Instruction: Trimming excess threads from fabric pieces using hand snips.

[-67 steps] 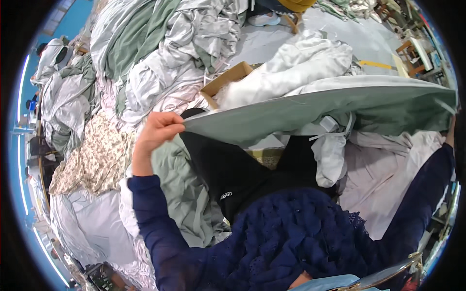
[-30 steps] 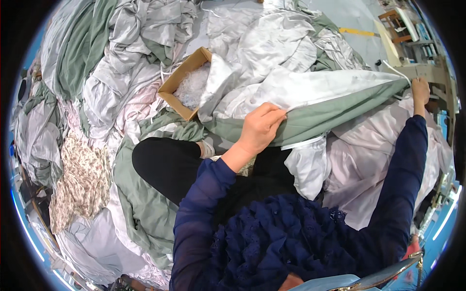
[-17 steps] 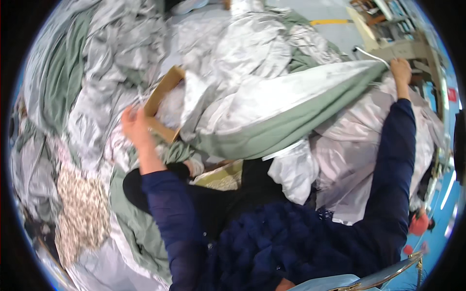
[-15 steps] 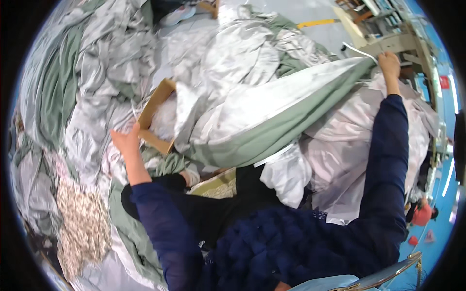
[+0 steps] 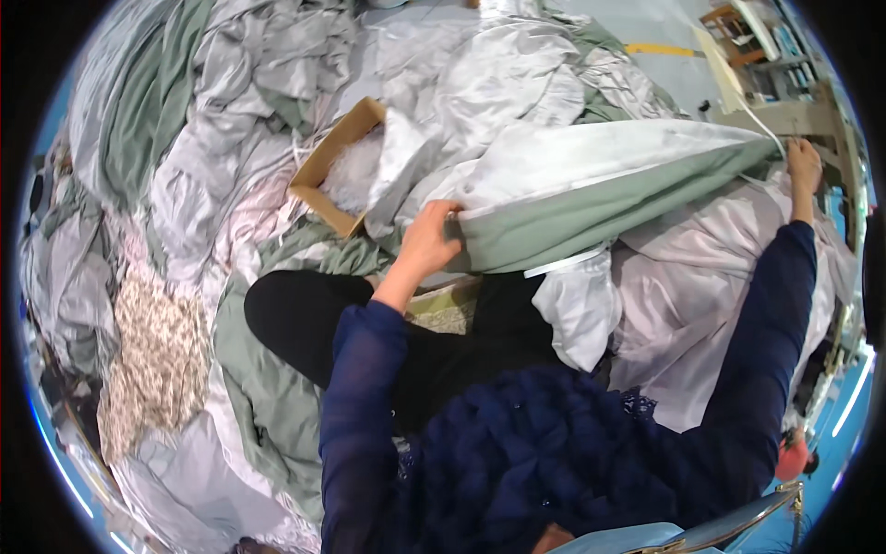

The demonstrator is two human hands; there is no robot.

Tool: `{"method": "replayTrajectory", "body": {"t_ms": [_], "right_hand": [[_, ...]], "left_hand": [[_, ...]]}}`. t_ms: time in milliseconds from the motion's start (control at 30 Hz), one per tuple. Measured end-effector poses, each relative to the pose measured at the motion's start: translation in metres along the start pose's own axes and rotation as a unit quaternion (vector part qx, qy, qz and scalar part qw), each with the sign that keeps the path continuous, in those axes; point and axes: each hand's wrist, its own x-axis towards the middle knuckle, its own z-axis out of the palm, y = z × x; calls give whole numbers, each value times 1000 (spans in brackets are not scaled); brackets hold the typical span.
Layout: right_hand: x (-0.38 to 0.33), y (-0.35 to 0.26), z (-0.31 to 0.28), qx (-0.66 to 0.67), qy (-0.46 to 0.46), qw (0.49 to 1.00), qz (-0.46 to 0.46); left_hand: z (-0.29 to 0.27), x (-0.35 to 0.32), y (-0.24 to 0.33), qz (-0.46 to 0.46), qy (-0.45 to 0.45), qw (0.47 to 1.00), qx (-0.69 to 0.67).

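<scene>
A large two-tone cloth (image 5: 572, 212), white above and sage green along its near side, stretches across in front of me. My right hand (image 5: 803, 168) is closed on its far-right corner, where a white cord (image 5: 764, 125) hangs. At the cloth's left part is my left hand (image 5: 427, 242), thumb and fingers apart, the fingertips beside or touching the green fabric; I cannot tell which. A white strip (image 5: 563, 263) shows below the cloth's near edge. Just left of the cloth sits an open cardboard box (image 5: 309, 180) with clear plastic (image 5: 353, 175) in it.
Heaps of grey-white and green fabric (image 5: 231, 120) lie left and behind. A beige patterned cloth (image 5: 157, 360) is at the lower left, and pale pinkish fabric (image 5: 683, 268) is piled at right. A rack (image 5: 784, 74) stands at the far right. My black-clad knee (image 5: 300, 319) is below the box.
My left hand has moved right, from the box's left side to the green part of the cloth. My right hand still holds the corner, slightly farther right. The whole view has shifted.
</scene>
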Motion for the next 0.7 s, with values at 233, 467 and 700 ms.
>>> {"method": "replayTrajectory", "body": {"t_ms": [233,467,700], "right_hand": [[-3,52,-17,10,-16,1000,-17],[-28,1,-29,38,-21,996,73],[-48,3,-50,135,27,986,99]], "left_hand": [[13,3,-16,-117,-182,975,53],[-16,-28,-90,-216,-125,954,168],[-54,-5,-88,-321,20,947,9]]}}
